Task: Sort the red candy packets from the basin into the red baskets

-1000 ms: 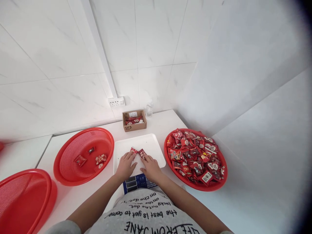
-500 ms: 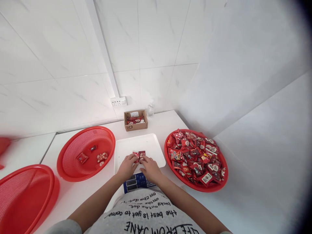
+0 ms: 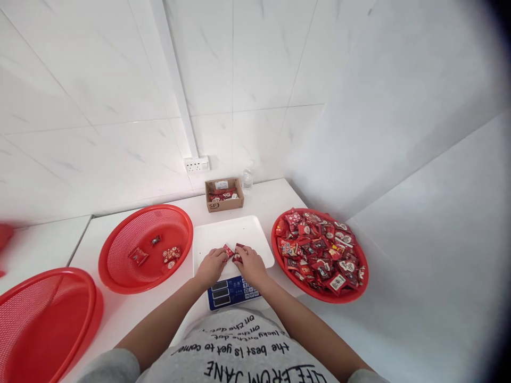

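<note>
Both hands work at the near edge of the white tray (image 3: 223, 231), which sits on the scale (image 3: 233, 291), so it seems whatever lies there gets weighed. The left hand (image 3: 211, 266) pinches the left packet (image 3: 228, 250) at its fingertips. The packet is tilted, its long axis running near-right to far-left. The right hand (image 3: 250, 264) grips the right packet (image 3: 240, 247), half hidden under the fingers, so its direction is unclear. The two packets nearly touch, low over the tray. Whether they rest on it I cannot tell. The right basket (image 3: 273, 240), heaped with packets, stands just beside the tray, and the left basket (image 3: 131, 229) holds a few.
</note>
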### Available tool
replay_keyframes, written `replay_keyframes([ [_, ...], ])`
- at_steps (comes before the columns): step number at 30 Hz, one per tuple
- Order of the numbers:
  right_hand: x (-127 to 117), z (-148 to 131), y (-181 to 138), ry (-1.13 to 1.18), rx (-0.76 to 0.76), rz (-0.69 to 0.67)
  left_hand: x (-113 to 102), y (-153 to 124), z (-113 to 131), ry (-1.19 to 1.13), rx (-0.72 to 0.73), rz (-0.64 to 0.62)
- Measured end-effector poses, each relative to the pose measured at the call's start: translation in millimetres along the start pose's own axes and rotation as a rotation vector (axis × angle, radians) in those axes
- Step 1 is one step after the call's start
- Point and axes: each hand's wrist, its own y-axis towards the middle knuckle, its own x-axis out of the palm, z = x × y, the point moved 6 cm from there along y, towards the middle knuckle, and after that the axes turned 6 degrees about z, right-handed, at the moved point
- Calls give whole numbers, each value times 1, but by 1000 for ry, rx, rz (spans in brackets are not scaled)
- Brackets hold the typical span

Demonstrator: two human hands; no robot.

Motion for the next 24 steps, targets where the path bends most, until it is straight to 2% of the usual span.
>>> replay_keyframes([
  [9,13,-8,-3,-5,-72,-31,-5,-14,-22,10,-43,2],
  [16,25,-24,-8,37,-213,-78,-7,-16,-17,-46,48,-2],
  [21,20,-20,-14,11,-155,9,-8,-11,-16,-78,32,55],
  [24,18,-16,-19,-24,-90,26,-5,-1,-20,-38,-76,53],
])
